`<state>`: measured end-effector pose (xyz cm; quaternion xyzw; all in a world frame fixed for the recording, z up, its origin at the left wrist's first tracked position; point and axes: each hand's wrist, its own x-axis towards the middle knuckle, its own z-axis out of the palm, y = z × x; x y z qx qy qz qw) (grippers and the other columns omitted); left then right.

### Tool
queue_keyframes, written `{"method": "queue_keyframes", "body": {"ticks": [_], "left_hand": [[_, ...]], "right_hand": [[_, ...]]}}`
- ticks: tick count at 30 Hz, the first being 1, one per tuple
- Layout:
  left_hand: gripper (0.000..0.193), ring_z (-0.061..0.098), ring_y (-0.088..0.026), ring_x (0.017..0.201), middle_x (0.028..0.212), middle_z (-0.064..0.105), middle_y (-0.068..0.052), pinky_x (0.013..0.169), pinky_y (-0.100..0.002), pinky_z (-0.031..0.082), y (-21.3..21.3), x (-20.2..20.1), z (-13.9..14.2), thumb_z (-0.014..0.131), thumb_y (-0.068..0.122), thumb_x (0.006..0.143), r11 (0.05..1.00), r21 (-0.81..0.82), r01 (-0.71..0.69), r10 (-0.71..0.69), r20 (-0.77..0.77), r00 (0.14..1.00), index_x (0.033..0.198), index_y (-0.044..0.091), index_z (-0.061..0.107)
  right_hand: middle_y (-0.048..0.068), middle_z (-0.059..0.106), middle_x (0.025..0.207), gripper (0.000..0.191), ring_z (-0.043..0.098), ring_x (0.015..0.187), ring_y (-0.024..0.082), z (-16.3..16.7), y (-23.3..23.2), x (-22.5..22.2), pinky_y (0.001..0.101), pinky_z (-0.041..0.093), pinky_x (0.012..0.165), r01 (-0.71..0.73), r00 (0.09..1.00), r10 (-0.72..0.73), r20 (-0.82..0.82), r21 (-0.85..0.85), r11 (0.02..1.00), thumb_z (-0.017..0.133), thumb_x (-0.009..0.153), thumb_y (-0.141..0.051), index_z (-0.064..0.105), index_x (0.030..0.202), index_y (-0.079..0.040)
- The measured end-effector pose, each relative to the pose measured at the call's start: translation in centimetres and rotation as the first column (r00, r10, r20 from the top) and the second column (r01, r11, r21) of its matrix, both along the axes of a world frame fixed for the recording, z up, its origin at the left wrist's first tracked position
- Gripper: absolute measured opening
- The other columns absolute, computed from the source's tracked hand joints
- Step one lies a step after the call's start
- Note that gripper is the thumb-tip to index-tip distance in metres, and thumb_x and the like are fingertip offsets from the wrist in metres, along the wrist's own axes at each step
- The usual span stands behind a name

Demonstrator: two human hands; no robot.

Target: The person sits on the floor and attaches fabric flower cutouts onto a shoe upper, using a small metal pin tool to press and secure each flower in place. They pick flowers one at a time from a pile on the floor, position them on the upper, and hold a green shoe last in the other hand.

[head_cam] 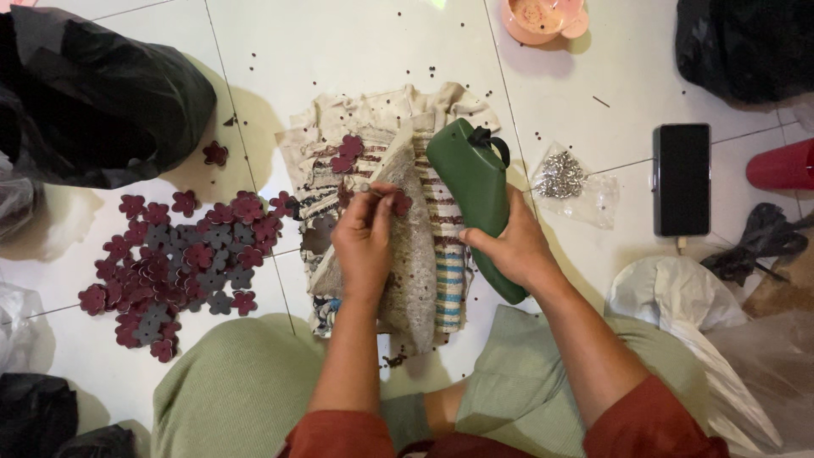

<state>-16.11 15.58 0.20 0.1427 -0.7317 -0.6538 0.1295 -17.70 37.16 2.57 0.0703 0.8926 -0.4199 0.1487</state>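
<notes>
Left hand (363,246) fingers pinch 1 maroon flower cutout (398,203) on the worn block (413,254), centre floor. Right hand (509,248) grips the green tool (475,191). Finished pile (178,263) lies left; work appears well advanced.

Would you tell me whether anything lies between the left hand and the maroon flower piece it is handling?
Nothing visible does: the left hand already pinches the maroon flower piece at its fingertips, against the worn block. The right hand grips the green tool beside it.
</notes>
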Motion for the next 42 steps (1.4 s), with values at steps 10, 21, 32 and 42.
{"method": "queue_keyframes", "body": {"ticks": [10, 21, 32, 42], "left_hand": [[0.019, 0.078, -0.017, 0.093, 0.108, 0.079, -0.010, 0.081, -0.028, 0.062, -0.1, 0.1, 0.0, 0.072, 0.005, 0.096, 0.929, -0.371, 0.009, -0.076, -0.167, 0.983, 0.114, 0.004, 0.075], [0.021, 0.077, -0.028, 0.096, 0.106, 0.077, -0.015, 0.083, -0.036, 0.060, 0.5, -0.4, -2.2, 0.078, 0.013, 0.093, 0.895, -0.445, -0.041, -0.055, -0.201, 0.978, 0.113, 0.007, 0.074], [0.016, 0.073, -0.034, 0.092, 0.096, 0.074, -0.017, 0.080, -0.044, 0.058, 0.9, -0.7, -2.4, 0.071, 0.003, 0.089, 0.843, -0.538, 0.006, -0.112, -0.163, 0.980, 0.104, 0.008, 0.072], [0.021, 0.074, -0.033, 0.101, 0.109, 0.074, -0.017, 0.086, -0.042, 0.059, 1.7, -1.2, -2.3, 0.069, 0.009, 0.093, 0.848, -0.523, -0.084, -0.073, -0.272, 0.960, 0.114, 0.009, 0.071]], "right_hand": [[0.019, 0.059, 0.136, 0.100, 0.058, 0.126, 0.032, 0.8, -0.3, -0.1, 0.0415, 0.045, 0.104, -0.008, 0.999, 0.006, 0.039, 0.062, 0.998, 0.084, 0.064, -0.032, 0.039, 0.150, -0.006], [0.015, 0.061, 0.136, 0.074, 0.060, 0.123, 0.024, 8.7, 0.9, 2.9, 0.0382, 0.048, 0.108, -0.057, 0.931, -0.102, -0.350, -0.417, 0.907, 0.081, 0.083, -0.016, 0.048, 0.146, 0.003], [0.021, 0.057, 0.139, 0.090, 0.055, 0.128, 0.036, 9.7, -3.0, 2.8, 0.0458, 0.043, 0.107, -0.271, 0.893, 0.328, -0.309, 0.215, 0.938, 0.084, 0.072, -0.034, 0.045, 0.147, -0.004], [0.015, 0.070, 0.125, 0.082, 0.067, 0.113, 0.026, 14.6, -2.6, 3.3, 0.0402, 0.053, 0.100, -0.100, 0.970, 0.082, -0.231, -0.066, 0.993, 0.085, 0.068, -0.029, 0.053, 0.138, 0.000]]}}
